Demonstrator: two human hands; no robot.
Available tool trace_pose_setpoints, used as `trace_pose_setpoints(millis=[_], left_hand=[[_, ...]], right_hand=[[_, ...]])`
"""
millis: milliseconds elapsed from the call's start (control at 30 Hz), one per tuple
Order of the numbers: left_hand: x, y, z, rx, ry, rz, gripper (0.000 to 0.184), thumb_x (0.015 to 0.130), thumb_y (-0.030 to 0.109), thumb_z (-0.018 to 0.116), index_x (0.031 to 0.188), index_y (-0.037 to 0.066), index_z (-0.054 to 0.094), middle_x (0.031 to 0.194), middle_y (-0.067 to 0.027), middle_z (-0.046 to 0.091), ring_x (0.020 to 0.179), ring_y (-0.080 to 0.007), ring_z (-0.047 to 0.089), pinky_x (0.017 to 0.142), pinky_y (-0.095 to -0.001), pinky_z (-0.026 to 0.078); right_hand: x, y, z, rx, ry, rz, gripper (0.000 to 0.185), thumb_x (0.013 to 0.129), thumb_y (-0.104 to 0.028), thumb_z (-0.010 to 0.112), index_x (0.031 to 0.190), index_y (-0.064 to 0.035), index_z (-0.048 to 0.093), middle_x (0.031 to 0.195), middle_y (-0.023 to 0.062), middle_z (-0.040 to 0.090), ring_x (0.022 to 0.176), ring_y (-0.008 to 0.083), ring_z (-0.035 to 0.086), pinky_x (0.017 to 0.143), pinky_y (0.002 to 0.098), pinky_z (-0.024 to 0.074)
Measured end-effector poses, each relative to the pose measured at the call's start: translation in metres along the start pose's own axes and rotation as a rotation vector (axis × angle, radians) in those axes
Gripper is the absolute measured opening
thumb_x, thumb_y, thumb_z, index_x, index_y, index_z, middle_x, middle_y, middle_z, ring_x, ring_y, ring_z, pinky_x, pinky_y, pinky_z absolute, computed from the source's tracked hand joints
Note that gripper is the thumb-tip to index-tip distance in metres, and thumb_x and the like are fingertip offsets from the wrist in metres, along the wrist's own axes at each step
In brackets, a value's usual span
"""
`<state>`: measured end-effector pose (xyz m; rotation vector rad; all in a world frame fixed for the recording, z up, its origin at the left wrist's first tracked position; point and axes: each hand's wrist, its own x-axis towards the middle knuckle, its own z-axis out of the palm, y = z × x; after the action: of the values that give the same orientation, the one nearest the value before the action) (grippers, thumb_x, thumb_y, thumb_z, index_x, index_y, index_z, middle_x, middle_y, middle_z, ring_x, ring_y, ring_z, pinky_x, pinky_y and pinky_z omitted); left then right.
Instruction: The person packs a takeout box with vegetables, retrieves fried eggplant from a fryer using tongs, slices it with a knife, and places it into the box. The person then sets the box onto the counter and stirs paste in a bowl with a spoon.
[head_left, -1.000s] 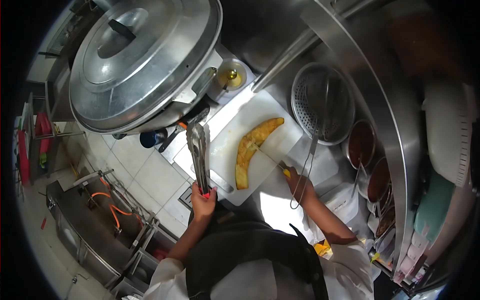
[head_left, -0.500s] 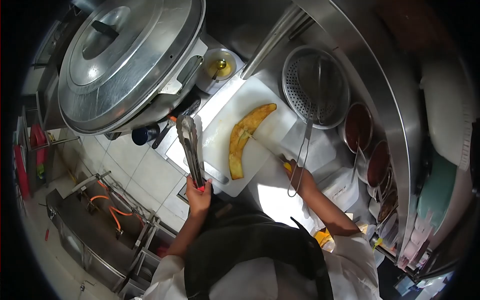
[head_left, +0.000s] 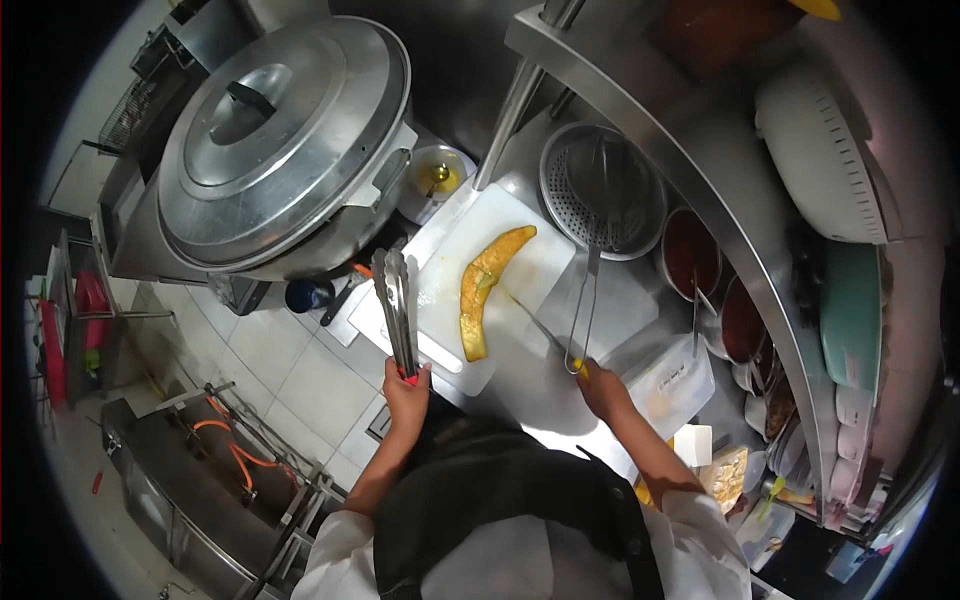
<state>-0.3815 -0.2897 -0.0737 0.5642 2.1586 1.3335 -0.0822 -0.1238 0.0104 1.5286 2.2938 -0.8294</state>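
Note:
A long golden fried plantain lies curved on the white cutting board, with a slit visible near its middle. My left hand is closed around the lower end of metal tongs, which point away from me along the board's left side. In my right hand is a thin knife with a yellow handle. Its blade slants toward the plantain, and the tip is a short way to the right of it, apart from it.
A big lidded pot stands at the left, beside a bowl holding a spoon and yellow liquid. A perforated colander with a wire strainer sits right of the board. Sauce containers line the right, under a metal shelf edge.
The knife tip has come out of the plantain's middle, and my right hand has drawn back toward me. The tongs stay in my left hand. The whole view has shifted slightly.

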Motion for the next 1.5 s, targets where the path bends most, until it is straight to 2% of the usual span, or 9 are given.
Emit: trace_pose_setpoints(millis=[200,667,833,933,1033,1100,1233,1333,1500], left_hand=[[-0.021,0.029,-0.020,-0.048,-0.029,0.006,0.020,0.082,0.005,0.068,0.092,0.003,0.051,0.073,-0.0009,0.054,0.068,-0.0091,0.052,0.063,-0.0241,0.044],[0.006,0.071,-0.062,-0.262,-0.363,0.037,0.020,0.083,0.007,0.067,0.093,0.002,0.050,0.077,-0.0008,0.054,0.069,-0.0070,0.050,0.064,-0.0224,0.042],[0.025,0.065,-0.089,-0.252,-0.462,0.103,0.022,0.083,0.008,0.068,0.095,0.002,0.051,0.078,-0.0020,0.056,0.067,-0.0072,0.051,0.062,-0.0232,0.044],[0.039,0.045,-0.094,-0.291,-0.537,0.118,0.025,0.083,0.009,0.068,0.098,0.000,0.050,0.080,-0.0046,0.059,0.068,-0.0097,0.055,0.062,-0.0251,0.045],[0.052,0.031,-0.091,-0.199,-0.692,0.214,0.033,0.085,0.014,0.068,0.106,-0.001,0.047,0.083,-0.0078,0.062,0.071,-0.0131,0.058,0.063,-0.0277,0.047],[0.055,0.036,-0.085,-0.197,-0.889,0.133,0.035,0.095,0.020,0.053,0.123,0.004,0.040,0.104,-0.0061,0.053,0.092,-0.0107,0.054,0.078,-0.0236,0.045],[0.056,0.079,-0.074,-0.341,-1.238,-0.036,0.039,0.101,0.034,0.037,0.128,0.006,0.040,0.116,-0.0105,0.052,0.108,-0.0174,0.051,0.092,-0.0309,0.042],[0.053,0.078,-0.039,-0.297,-1.123,0.441,0.036,0.099,0.031,0.042,0.116,0.000,0.047,0.103,-0.0155,0.056,0.096,-0.0213,0.054,0.080,-0.0324,0.046],[0.034,0.075,-0.036,-0.221,-1.487,0.657,0.041,0.095,0.029,0.053,0.122,-0.001,0.046,0.116,-0.0207,0.054,0.105,-0.0305,0.055,0.092,-0.0389,0.042]], right_hand=[[-0.025,-0.007,0.028,0.289,0.207,0.242,0.025,0.094,-0.027,0.051,0.103,-0.0041,0.046,0.080,0.0281,0.061,0.079,0.0475,0.059,0.063,0.0533,0.0444],[-0.032,-0.095,0.057,0.538,0.545,0.162,0.022,0.093,-0.014,0.051,0.108,-0.0015,0.041,0.072,0.0303,0.059,0.073,0.0491,0.059,0.057,0.0536,0.0430],[-0.023,-0.099,0.085,0.323,0.611,0.384,0.051,0.080,-0.007,0.063,0.125,0.0012,0.040,0.120,0.0264,0.047,0.103,0.0451,0.050,0.090,0.0475,0.0400],[-0.019,-0.130,0.074,0.142,0.869,0.118,0.045,0.076,-0.005,0.064,0.118,0.0009,0.048,0.117,0.0252,0.050,0.103,0.0409,0.050,0.092,0.0465,0.0391],[-0.009,-0.167,0.083,0.812,0.445,-0.298,0.032,0.083,-0.011,0.067,0.112,-0.0049,0.056,0.107,0.0080,0.060,0.087,0.0180,0.059,0.072,0.0286,0.0479],[-0.022,-0.216,0.070,1.208,-0.132,-0.183,0.048,0.087,-0.007,0.063,0.130,-0.0068,0.042,0.121,0.0066,0.050,0.103,0.0161,0.055,0.078,0.0272,0.0475],[-0.029,-0.256,0.092,1.431,-0.048,-0.292,0.045,0.090,-0.006,0.059,0.130,-0.0055,0.037,0.124,0.0086,0.046,0.109,0.0185,0.052,0.091,0.0314,0.0451],[-0.035,-0.243,0.101,1.466,0.138,-0.195,0.038,0.091,-0.003,0.053,0.126,-0.0039,0.039,0.121,0.0086,0.049,0.104,0.0172,0.055,0.088,0.0300,0.0463],[-0.075,-0.219,0.122,1.563,0.404,0.127,0.029,0.091,-0.003,0.047,0.119,-0.0017,0.042,0.091,0.0082,0.059,0.075,0.0166,0.061,0.067,0.0290,0.0500]])
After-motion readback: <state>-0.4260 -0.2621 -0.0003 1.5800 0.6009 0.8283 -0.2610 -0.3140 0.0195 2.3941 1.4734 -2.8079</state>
